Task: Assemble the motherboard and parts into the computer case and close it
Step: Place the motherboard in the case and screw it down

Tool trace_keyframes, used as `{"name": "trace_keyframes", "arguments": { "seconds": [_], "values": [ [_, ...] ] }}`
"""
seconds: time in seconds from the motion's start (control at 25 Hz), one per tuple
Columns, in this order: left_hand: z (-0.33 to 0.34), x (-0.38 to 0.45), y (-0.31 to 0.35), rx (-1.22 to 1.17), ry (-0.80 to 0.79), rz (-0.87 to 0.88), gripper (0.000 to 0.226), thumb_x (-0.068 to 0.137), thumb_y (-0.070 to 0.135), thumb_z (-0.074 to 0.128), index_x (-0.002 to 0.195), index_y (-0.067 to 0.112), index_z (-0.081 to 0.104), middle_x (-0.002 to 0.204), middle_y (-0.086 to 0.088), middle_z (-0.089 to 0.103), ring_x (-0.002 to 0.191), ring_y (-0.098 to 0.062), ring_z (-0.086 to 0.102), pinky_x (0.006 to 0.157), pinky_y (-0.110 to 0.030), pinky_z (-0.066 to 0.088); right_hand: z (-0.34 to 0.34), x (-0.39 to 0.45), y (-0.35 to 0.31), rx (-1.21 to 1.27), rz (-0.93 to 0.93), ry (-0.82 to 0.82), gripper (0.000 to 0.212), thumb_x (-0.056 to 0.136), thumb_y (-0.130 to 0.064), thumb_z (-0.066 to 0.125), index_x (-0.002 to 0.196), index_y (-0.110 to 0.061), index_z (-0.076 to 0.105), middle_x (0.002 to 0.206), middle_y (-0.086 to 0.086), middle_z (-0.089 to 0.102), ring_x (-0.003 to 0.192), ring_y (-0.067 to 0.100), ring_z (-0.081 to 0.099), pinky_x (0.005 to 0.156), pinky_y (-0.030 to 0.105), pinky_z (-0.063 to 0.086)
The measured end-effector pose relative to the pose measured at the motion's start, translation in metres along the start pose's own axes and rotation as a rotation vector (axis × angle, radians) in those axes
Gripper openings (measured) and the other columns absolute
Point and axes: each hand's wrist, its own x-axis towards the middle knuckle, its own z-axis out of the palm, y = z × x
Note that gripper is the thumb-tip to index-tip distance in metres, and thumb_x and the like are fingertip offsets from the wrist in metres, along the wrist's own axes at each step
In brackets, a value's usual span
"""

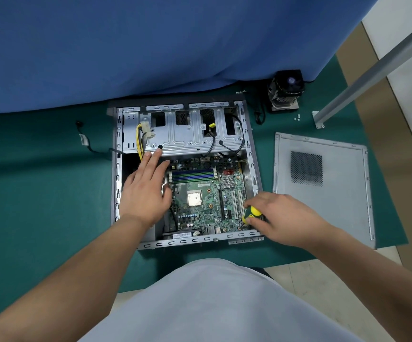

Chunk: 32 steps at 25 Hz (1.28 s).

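While the computer case (186,169) lies open on its side in the middle of the green mat (39,193), its long axis running from the near edge toward the blue cloth (150,45) at the far edge, a loose black cable (86,141) trails on the mat just off the case's far left corner. Reaching in from the near left, the left hand (145,188) lies palm down with its fingers straight and slightly spread; the fingertips point away toward the silver drive cage (187,132) and touch its near lip, and the heel of the hand covers the left edge of the motherboard (207,198). That green board sits flat inside the case, filling the near right part of it, with its blue memory slots (192,175) running left to right and the square processor (194,197) near its middle. Yellow wires (140,141) hang over the left end of the cage. At the board's near right corner the right hand (279,218) curls round the yellow and green handle of a screwdriver (251,214), which stands nearly upright with its tip hidden beneath the hand. Right of the case, apart from it, the grey side panel (323,188) lies flat on the mat, its vent grille facing up. Beyond it, near the far right corner, a cooler fan (286,91) rests beside a few small screws (297,117) and a metal post (372,65).
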Motion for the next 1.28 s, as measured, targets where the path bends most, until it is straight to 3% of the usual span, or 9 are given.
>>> {"name": "trace_keyframes", "arguments": {
  "seconds": [0.16,0.36,0.52,0.68,0.76,1.0,1.16,1.2,1.28],
  "values": [
    [-0.001,0.0,0.0,-0.002,-0.004,-0.004,0.064,0.09,0.038,0.055,0.151,0.024,0.038,0.171,0.007,0.011,0.158,-0.019,0.011,0.113,-0.05,0.04,0.0,0.0,-0.002,0.014,-0.006,-0.019,0.04,0.101,-0.05,0.049,0.133,-0.029,0.056,0.125,-0.005,0.062,0.105,0.02,0.063,0.086,0.034,0.051],
    [-0.002,0.0,0.001,-0.009,-0.009,-0.007,0.063,0.09,0.037,0.056,0.15,0.024,0.04,0.171,0.007,0.011,0.158,-0.018,0.01,0.112,-0.05,0.04,-0.002,0.0,-0.007,-0.082,0.062,-0.03,0.035,0.095,-0.067,0.045,0.107,-0.036,0.051,0.103,-0.008,0.064,0.087,0.02,0.062,0.07,0.034,0.051],
    [-0.003,-0.001,0.001,-0.013,-0.016,-0.009,0.063,0.091,0.037,0.056,0.15,0.024,0.04,0.171,0.007,0.01,0.158,-0.018,0.009,0.112,-0.051,0.041,0.003,0.002,-0.013,-0.247,0.118,-0.069,0.051,0.092,-0.079,0.03,0.098,-0.033,0.051,0.096,-0.004,0.058,0.088,0.023,0.063,0.064,0.033,0.045],
    [-0.004,-0.001,0.002,-0.019,-0.02,-0.013,0.062,0.09,0.035,0.055,0.15,0.023,0.041,0.171,0.007,0.01,0.158,-0.017,0.009,0.111,-0.051,0.042,-0.004,-0.004,-0.013,-0.12,0.001,-0.156,0.046,0.095,-0.051,0.057,0.135,-0.029,0.052,0.126,-0.004,0.043,0.109,0.021,0.056,0.078,0.033,0.05],
    [-0.005,-0.001,0.002,-0.023,-0.021,-0.013,0.062,0.09,0.035,0.054,0.15,0.024,0.041,0.171,0.008,0.011,0.158,-0.017,0.009,0.109,-0.051,0.043,-0.006,-0.007,-0.017,-0.126,-0.009,-0.179,0.038,0.098,-0.037,0.056,0.134,-0.028,0.052,0.123,-0.002,0.045,0.105,0.024,0.059,0.077,0.036,0.053],
    [-0.005,-0.001,0.003,-0.027,-0.025,-0.015,0.062,0.09,0.035,0.052,0.15,0.024,0.042,0.171,0.007,0.012,0.158,-0.016,0.008,0.108,-0.052,0.043,0.0,-0.003,-0.032,-0.344,0.225,-0.104,0.055,0.102,-0.065,0.036,0.12,-0.02,0.061,0.114,0.003,0.053,0.098,0.027,0.063,0.065,0.035,0.042],
    [-0.005,-0.001,0.003,-0.028,-0.022,-0.015,0.062,0.09,0.034,0.052,0.15,0.023,0.042,0.171,0.008,0.01,0.158,-0.015,0.006,0.109,-0.052,0.043,0.002,-0.01,-0.029,-0.237,0.059,-0.115,0.027,0.095,-0.018,0.058,0.121,-0.017,0.055,0.119,0.004,0.038,0.099,0.025,0.053,0.073,0.042,0.056],
    [-0.005,-0.001,0.002,-0.027,-0.022,-0.015,0.061,0.09,0.034,0.053,0.15,0.023,0.042,0.171,0.008,0.009,0.158,-0.015,0.006,0.109,-0.052,0.043,0.003,-0.01,-0.027,-0.232,0.041,-0.132,0.029,0.092,-0.012,0.057,0.121,-0.018,0.055,0.117,0.004,0.04,0.095,0.026,0.055,0.069,0.041,0.054],
    [-0.005,-0.001,0.002,-0.026,-0.026,-0.023,0.061,0.09,0.034,0.053,0.15,0.023,0.042,0.171,0.009,0.008,0.158,-0.015,0.006,0.109,-0.052,0.043,0.002,-0.007,-0.032,-0.289,0.06,-0.092,0.022,0.099,-0.026,0.053,0.121,-0.022,0.052,0.112,0.004,0.049,0.087,0.028,0.061,0.06,0.036,0.046]
  ]
}}
